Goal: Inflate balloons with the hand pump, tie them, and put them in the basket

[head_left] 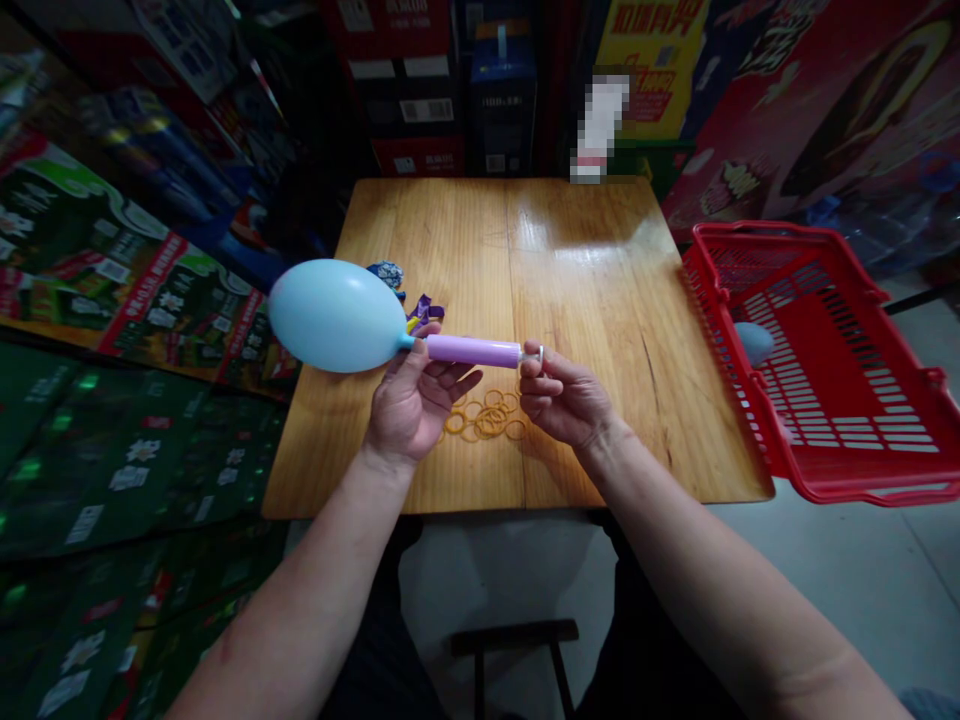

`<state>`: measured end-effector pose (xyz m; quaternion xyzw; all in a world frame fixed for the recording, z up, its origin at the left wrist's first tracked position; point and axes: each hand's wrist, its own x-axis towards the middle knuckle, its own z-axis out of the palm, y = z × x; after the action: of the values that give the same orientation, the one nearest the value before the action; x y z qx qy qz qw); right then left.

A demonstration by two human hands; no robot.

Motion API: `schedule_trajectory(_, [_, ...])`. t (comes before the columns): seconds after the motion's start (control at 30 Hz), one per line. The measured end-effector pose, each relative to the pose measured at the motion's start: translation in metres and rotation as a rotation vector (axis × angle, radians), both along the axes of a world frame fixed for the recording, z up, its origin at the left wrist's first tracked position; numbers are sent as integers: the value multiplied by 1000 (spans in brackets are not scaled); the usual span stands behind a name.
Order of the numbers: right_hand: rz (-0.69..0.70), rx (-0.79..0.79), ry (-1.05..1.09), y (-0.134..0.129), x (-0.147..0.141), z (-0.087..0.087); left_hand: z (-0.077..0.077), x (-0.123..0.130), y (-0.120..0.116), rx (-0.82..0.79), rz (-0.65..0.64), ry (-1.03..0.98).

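A light blue balloon, swollen with air, points left with its neck over the tip of a purple hand pump. My left hand is closed at that joint, thumb and fingers pinching the balloon's neck against the pump's end. On the pump's white handle, my right hand is closed, with the handle close to the pump's barrel. Below the pump lies a loose pile of yellow rubber bands on the wooden table. Behind the balloon are flat purple balloons and a patterned dark blue one.
At the table's right side stands a red plastic basket with a blue balloon in it. Stacked green cartons line the left; boxes stand behind the table. A dark stool is below the front edge.
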<state>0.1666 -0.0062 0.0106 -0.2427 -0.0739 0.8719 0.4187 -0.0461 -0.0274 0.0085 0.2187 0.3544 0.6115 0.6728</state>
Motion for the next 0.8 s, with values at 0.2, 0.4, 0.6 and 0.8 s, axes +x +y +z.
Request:
schedule_trajectory(0.2, [2, -2, 50, 4, 4, 2, -1, -1, 6, -24, 52, -14])
schedule_trajectory(0.4, [-71, 102, 10, 10, 21, 9, 8, -20, 12, 35, 170, 31])
schedule_trajectory(0.6, [-18, -12, 23, 2, 0, 2, 1, -3, 1, -10, 50, 28])
schedule_trajectory(0.8, [-9, 0, -28, 4, 3, 7, 4, -5, 5, -13, 60, 3])
